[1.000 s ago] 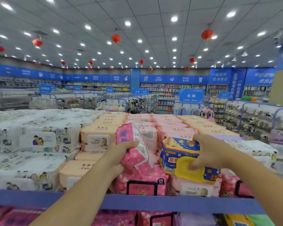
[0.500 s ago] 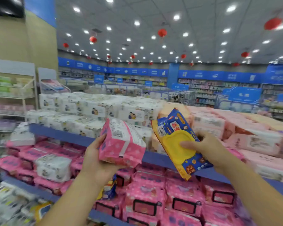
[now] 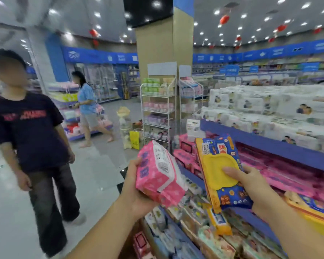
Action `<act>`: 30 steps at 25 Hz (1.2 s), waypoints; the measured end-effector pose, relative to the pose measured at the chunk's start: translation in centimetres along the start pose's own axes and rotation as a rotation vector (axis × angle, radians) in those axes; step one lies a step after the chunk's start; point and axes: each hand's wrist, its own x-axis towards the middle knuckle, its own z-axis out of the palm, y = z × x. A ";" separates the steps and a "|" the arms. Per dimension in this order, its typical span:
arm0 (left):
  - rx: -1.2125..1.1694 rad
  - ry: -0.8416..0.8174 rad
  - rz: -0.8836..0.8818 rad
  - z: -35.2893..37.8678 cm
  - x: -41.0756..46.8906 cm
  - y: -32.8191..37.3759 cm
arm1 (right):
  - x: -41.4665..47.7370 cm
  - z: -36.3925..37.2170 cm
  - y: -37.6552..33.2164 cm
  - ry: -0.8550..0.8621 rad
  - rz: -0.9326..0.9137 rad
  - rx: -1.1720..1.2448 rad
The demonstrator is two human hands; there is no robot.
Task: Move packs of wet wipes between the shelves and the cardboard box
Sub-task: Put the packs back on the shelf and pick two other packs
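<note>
My left hand [image 3: 134, 187] grips a pink wet-wipe pack [image 3: 158, 173] with white dots and a white label, held up in front of me. My right hand [image 3: 251, 184] holds a blue and orange wet-wipe pack [image 3: 223, 169] with a yellow lid, thumb pressed on the lid. Both packs hang in the air left of the blue shelves [image 3: 273, 146], which are stacked with white, pink and yellow wipe packs. No cardboard box is in view.
A person in a dark T-shirt [image 3: 28, 135] stands close on the left of the aisle. Another person in blue [image 3: 86, 109] walks further back. A white wire rack [image 3: 157, 109] and a tan pillar [image 3: 163, 43] stand ahead.
My view has swung left, away from the shelf top towards the aisle. Both hands lifted their packs off the shelf stack and carry them along.
</note>
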 end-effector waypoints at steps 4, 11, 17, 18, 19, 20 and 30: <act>-0.026 0.097 0.121 -8.3 3.2 7.4 | 8.8 11.8 5.2 -0.139 0.063 0.092; -0.091 0.150 0.089 -20.9 14.2 16.2 | 18.9 24.7 10.0 -0.152 0.116 0.119; 0.331 0.099 -0.293 -33.3 31.4 18.3 | 23.9 29.6 22.5 0.191 0.242 0.144; 0.405 0.099 -0.344 -35.1 33.7 18.2 | 24.0 30.3 24.9 0.259 0.282 0.149; 0.476 0.088 -0.403 -37.5 36.1 17.5 | 24.0 31.0 27.8 0.322 0.326 0.154; 0.534 0.060 -0.472 -39.4 37.9 16.7 | 23.5 31.7 30.2 0.373 0.366 0.161; 0.787 0.291 -0.737 -60.4 48.4 -5.8 | 18.7 32.6 60.3 0.472 0.952 -0.108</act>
